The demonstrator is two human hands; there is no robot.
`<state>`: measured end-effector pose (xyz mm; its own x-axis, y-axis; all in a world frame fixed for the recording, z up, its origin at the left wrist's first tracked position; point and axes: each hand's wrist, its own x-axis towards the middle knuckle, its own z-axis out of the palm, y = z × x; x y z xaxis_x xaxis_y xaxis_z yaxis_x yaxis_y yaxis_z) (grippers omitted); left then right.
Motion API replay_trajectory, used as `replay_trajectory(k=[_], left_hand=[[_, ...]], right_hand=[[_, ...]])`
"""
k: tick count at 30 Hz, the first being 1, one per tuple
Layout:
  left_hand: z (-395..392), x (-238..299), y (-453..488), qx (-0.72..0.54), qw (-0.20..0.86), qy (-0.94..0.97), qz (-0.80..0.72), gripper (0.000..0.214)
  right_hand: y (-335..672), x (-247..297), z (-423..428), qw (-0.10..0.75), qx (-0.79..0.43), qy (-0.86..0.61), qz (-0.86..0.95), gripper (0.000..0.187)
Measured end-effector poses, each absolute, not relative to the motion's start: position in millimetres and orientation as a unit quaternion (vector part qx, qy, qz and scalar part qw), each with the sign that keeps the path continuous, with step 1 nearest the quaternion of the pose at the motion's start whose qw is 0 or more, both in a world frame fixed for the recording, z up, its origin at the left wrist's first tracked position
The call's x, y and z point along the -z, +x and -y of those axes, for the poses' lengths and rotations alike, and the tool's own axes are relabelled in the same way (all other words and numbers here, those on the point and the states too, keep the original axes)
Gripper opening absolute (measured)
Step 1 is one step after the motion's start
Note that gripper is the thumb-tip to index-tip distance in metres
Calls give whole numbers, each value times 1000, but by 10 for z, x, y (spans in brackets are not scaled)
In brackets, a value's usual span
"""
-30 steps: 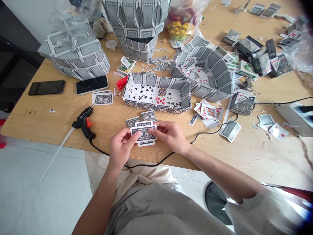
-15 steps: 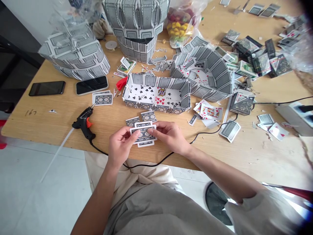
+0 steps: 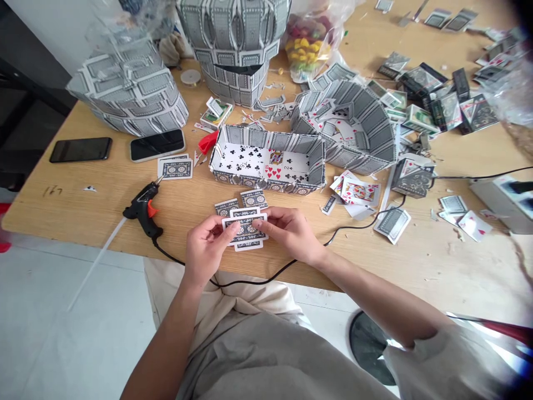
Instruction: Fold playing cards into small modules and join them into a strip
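My left hand (image 3: 204,247) and my right hand (image 3: 287,230) both pinch a small cross-shaped piece made of grey-backed playing cards (image 3: 245,229), just above the near edge of the wooden table (image 3: 187,200). Thumbs press on its top face from either side. Two cut card pieces (image 3: 241,201) lie on the table right behind it. Further back stands an open rectangular box built from cards (image 3: 268,161), with clubs and hearts faces showing inside.
A black hot glue gun (image 3: 144,208) lies to the left, its cord trailing under my hands. Two phones (image 3: 156,144) sit at the left. Large card-built structures (image 3: 129,89) stand at the back; loose cards and card packs (image 3: 437,100) litter the right.
Almost nothing: the hands and the card piece shifted very slightly; the grip is the same.
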<state>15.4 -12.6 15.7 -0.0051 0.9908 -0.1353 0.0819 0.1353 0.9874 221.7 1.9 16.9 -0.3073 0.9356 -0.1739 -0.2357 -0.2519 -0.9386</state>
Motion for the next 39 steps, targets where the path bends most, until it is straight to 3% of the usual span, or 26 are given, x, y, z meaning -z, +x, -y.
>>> replay_trajectory(k=[8, 30, 39], left_hand=[[88, -184, 121, -423, 537, 478, -552, 29], [112, -137, 93, -435, 463, 535, -557, 27], [128, -145, 108, -433, 459, 531, -566, 28]], right_hand=[[2213, -154, -20, 434, -678, -403, 435, 32], [2220, -185, -17, 426, -694, -395, 425, 34], [2203, -167, -22, 460, -687, -400, 396, 35]])
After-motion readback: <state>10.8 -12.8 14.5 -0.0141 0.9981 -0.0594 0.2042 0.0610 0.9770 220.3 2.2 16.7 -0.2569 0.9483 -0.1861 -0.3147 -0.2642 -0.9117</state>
